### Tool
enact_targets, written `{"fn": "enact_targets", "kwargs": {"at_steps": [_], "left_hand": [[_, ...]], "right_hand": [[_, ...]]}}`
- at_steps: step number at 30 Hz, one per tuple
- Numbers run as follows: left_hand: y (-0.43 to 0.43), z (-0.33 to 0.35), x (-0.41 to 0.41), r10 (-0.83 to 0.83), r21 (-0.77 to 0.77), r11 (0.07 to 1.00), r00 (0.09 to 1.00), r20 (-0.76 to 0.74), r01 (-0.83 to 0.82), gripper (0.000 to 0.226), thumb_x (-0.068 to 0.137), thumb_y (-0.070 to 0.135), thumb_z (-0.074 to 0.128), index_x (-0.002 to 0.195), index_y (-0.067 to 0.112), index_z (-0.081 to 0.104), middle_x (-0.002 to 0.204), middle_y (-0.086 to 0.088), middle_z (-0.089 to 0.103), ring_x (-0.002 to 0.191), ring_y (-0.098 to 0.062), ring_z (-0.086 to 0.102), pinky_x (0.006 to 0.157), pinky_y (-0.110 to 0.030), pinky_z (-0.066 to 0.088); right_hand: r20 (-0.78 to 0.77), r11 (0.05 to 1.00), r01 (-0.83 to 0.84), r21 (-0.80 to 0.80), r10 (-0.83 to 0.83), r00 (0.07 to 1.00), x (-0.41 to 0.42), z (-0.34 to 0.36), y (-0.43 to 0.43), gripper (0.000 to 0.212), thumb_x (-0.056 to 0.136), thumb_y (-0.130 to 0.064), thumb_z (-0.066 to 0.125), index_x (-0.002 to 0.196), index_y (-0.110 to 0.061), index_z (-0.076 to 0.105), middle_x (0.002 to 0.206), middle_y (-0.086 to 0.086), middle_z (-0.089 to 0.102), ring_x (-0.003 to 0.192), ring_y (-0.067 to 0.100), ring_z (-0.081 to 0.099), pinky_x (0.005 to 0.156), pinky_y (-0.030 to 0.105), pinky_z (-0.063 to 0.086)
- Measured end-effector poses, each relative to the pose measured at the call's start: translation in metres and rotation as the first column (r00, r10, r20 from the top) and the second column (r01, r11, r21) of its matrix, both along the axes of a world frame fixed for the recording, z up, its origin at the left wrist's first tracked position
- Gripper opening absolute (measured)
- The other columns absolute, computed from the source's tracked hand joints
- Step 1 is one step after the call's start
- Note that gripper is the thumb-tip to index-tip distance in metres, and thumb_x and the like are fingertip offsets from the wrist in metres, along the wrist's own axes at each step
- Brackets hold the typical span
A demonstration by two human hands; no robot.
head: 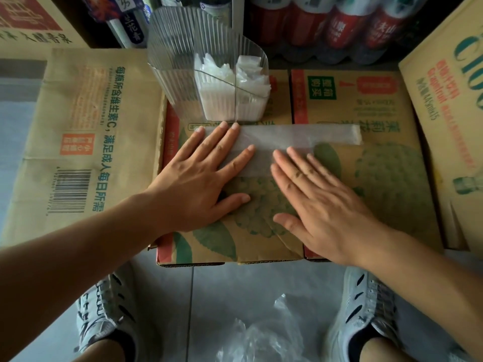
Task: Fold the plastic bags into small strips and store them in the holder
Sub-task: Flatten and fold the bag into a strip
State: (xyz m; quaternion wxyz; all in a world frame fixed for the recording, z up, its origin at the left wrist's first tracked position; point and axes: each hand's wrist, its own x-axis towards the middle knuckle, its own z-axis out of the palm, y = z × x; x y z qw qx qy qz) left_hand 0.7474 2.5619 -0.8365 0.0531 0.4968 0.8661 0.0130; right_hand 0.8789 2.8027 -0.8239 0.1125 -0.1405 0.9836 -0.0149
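A translucent plastic bag [287, 138] lies flattened as a wide band on top of a cardboard box [386, 184]. My left hand [206, 178] presses flat on the bag's left end, fingers straight and spread. My right hand [321, 197] lies flat beside it, its fingertips on the bag's lower edge. Behind the bag stands a clear ribbed holder [180, 74] with dividers; several folded white bags [235, 82] fill its right compartments. The bag's right end reaches past my hands and lies free.
More cardboard boxes flank the working box on the left [78, 131] and right [449, 105]. Bottles with red labels [339, 24] stand at the back. Loose crumpled clear bags [264, 338] lie on the tiled floor between my shoes [104, 317].
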Motion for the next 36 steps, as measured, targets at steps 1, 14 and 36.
{"fn": "enact_targets", "kwargs": {"at_steps": [1, 14, 36], "left_hand": [[-0.001, 0.000, 0.000, 0.001, -0.002, 1.000, 1.000, -0.002, -0.001, 0.081, 0.100, 0.072, 0.014, 0.164, 0.024, 0.004, 0.169, -0.020, -0.003, 0.158, -0.033, -0.004, 0.126, -0.055, 0.009], [-0.002, 0.000, -0.002, 0.008, 0.025, 1.000, 0.998, 0.068, -0.010, 0.085, 0.098, 0.074, 0.020, 0.164, 0.024, 0.001, 0.170, -0.015, -0.003, 0.158, -0.027, -0.008, 0.127, -0.053, 0.005], [-0.001, 0.010, -0.007, 0.128, 0.392, 0.909, 0.990, 0.067, -0.144, 0.028, 0.098, 0.040, 0.059, 0.109, 0.019, 0.073, 0.108, -0.002, 0.064, 0.098, -0.029, 0.059, 0.082, -0.048, 0.046]], "right_hand": [[-0.006, 0.999, 0.036, 0.003, -0.036, 0.999, 0.006, 0.001, 0.006, 0.076, 0.106, -0.060, 0.009, 0.162, -0.008, 0.002, 0.170, 0.009, -0.009, 0.157, 0.021, -0.011, 0.128, 0.046, 0.007], [-0.247, 0.911, -0.017, -0.413, -0.094, 0.964, -0.043, -0.002, 0.014, 0.027, 0.085, -0.034, 0.074, 0.099, -0.012, 0.076, 0.113, 0.004, 0.066, 0.110, 0.028, 0.059, 0.094, 0.050, 0.048], [-0.184, 0.922, -0.002, -0.388, -0.075, 0.980, -0.056, 0.016, 0.011, 0.009, 0.099, -0.017, 0.049, 0.097, -0.011, 0.055, 0.101, 0.005, 0.059, 0.098, 0.027, 0.054, 0.087, 0.049, 0.047]]}}
